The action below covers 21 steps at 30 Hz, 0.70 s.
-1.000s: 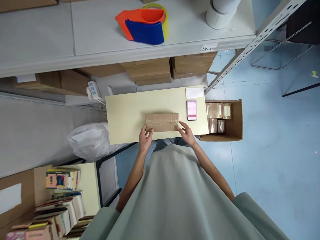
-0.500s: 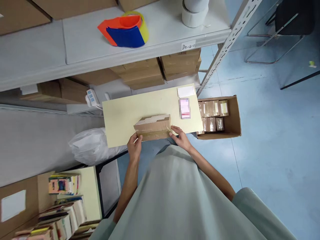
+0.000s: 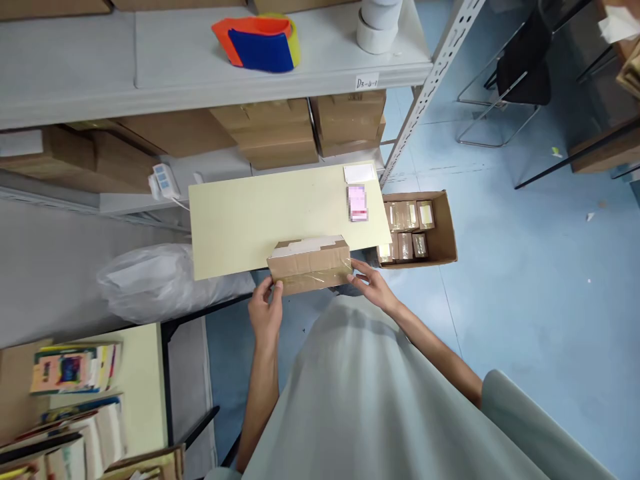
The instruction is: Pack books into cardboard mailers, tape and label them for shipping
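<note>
Between my two hands is a small taped cardboard box [image 3: 311, 268], with a white label on its top face and clear tape along its side. My left hand [image 3: 266, 308] grips its left end, thumb in front. At the right end, my right hand [image 3: 371, 283] holds it with thumb and fingers. The box is at the near edge of a pale yellow tabletop [image 3: 240, 220], partly past that edge. Whether its underside still touches the tabletop is hidden.
On the tabletop's right lie a white paper [image 3: 359, 174] and a blurred pink item [image 3: 357, 203]. An open carton [image 3: 445, 230] of small boxes stands right. Behind is a shelf [image 3: 175, 67] with tape rolls [image 3: 379, 27]. A plastic bag [image 3: 150, 280] and books [image 3: 75, 370] are left.
The box has come toward my body and off the tabletop's near edge, with both hands still on it. The camera view has shifted as well.
</note>
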Each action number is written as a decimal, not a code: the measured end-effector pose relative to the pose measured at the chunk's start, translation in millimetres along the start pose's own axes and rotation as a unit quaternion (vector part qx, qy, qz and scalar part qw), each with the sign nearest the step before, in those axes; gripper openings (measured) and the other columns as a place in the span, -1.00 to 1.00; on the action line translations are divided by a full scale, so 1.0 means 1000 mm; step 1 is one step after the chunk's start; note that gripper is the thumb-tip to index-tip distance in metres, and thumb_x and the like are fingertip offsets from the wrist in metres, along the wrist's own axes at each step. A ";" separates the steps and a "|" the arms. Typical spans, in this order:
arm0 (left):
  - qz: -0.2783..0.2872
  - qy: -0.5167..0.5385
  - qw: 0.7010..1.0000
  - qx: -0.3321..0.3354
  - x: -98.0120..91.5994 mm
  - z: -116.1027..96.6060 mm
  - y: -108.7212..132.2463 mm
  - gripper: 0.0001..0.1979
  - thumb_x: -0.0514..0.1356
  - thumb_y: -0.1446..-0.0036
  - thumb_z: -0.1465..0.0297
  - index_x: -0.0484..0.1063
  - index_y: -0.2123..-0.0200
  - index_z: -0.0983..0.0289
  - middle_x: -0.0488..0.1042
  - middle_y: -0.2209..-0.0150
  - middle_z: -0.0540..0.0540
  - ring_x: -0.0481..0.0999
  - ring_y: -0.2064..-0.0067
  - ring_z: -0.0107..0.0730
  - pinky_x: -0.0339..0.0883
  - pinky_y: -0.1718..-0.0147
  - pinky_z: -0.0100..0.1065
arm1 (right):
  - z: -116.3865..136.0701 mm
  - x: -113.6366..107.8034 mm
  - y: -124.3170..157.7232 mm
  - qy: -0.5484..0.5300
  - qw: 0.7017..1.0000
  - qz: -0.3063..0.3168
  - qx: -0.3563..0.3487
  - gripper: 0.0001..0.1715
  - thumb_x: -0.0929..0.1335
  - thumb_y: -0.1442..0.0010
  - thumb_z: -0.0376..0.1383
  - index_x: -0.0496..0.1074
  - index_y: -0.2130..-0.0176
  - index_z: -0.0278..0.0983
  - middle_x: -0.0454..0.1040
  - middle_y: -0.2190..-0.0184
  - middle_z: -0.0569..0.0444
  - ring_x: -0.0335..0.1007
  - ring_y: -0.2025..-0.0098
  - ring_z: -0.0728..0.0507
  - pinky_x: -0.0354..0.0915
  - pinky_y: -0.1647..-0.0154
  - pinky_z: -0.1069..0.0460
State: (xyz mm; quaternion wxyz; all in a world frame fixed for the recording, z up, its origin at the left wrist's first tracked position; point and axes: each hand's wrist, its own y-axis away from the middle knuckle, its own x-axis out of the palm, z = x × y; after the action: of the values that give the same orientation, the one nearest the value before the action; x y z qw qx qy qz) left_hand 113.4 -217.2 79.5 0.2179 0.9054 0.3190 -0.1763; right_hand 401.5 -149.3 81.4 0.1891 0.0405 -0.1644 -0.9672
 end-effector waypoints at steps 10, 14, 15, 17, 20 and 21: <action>0.240 0.003 0.970 -0.049 0.058 0.038 0.086 -0.60 0.31 -0.30 0.23 0.62 -0.15 0.25 0.67 -0.17 0.24 0.66 -0.22 -0.01 0.50 -0.29 0.00 | -0.024 -0.051 0.119 0.018 0.979 -0.162 0.124 -0.28 0.50 -0.25 0.14 0.63 -0.21 -0.22 0.54 -0.34 -0.13 0.41 -0.41 -0.43 0.36 -0.42 -0.30; 0.312 -0.036 0.949 0.006 0.087 0.032 0.113 -0.60 0.29 -0.32 0.26 0.60 -0.17 0.25 0.64 -0.20 0.26 0.64 -0.22 -0.04 0.49 -0.28 -0.07 | -0.023 -0.085 0.151 0.024 0.961 -0.215 0.175 -0.29 0.52 -0.20 0.18 0.69 -0.11 -0.25 0.62 -0.25 -0.14 0.47 -0.36 -0.46 0.37 -0.40 -0.28; 0.326 -0.045 0.944 0.022 0.094 0.030 0.119 -0.60 0.28 -0.33 0.27 0.60 -0.17 0.25 0.64 -0.21 0.26 0.64 -0.22 -0.04 0.49 -0.27 -0.08 | -0.023 -0.093 0.157 0.025 0.957 -0.227 0.178 -0.30 0.52 -0.20 0.18 0.70 -0.10 -0.24 0.63 -0.24 -0.12 0.46 -0.37 -0.45 0.37 -0.40 -0.28; 0.349 -0.065 0.933 0.049 0.108 0.025 0.130 -0.62 0.26 -0.35 0.28 0.60 -0.17 0.24 0.65 -0.19 0.24 0.65 -0.19 -0.05 0.48 -0.26 -0.10 | -0.024 -0.109 0.168 0.027 0.951 -0.248 0.183 -0.31 0.51 -0.20 0.20 0.70 -0.08 -0.23 0.64 -0.23 -0.11 0.45 -0.37 -0.45 0.36 -0.39 -0.26; 0.376 -0.109 0.916 0.087 0.134 0.013 0.140 -0.64 0.25 -0.36 0.30 0.61 -0.15 0.24 0.68 -0.12 0.24 0.67 -0.13 -0.05 0.49 -0.22 -0.08 | -0.031 -0.133 0.178 0.028 0.944 -0.260 0.203 -0.28 0.50 -0.19 0.23 0.71 -0.04 -0.25 0.67 -0.18 -0.13 0.49 -0.31 -0.46 0.37 -0.35 -0.26; 0.382 -0.128 0.910 0.103 0.144 0.008 0.143 -0.64 0.25 -0.35 0.31 0.61 -0.15 0.24 0.68 -0.11 0.24 0.66 -0.13 -0.04 0.49 -0.22 -0.07 | -0.035 -0.141 0.180 0.025 0.941 -0.261 0.214 -0.27 0.50 -0.17 0.25 0.72 -0.02 -0.26 0.68 -0.15 -0.14 0.51 -0.29 -0.46 0.38 -0.33 -0.26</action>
State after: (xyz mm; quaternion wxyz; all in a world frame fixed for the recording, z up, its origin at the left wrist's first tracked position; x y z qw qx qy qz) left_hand 311.2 -249.1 47.3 0.2134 0.9452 -0.1015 -0.2252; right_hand 600.5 -263.7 110.5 -0.0787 0.1456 -0.3461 -0.9235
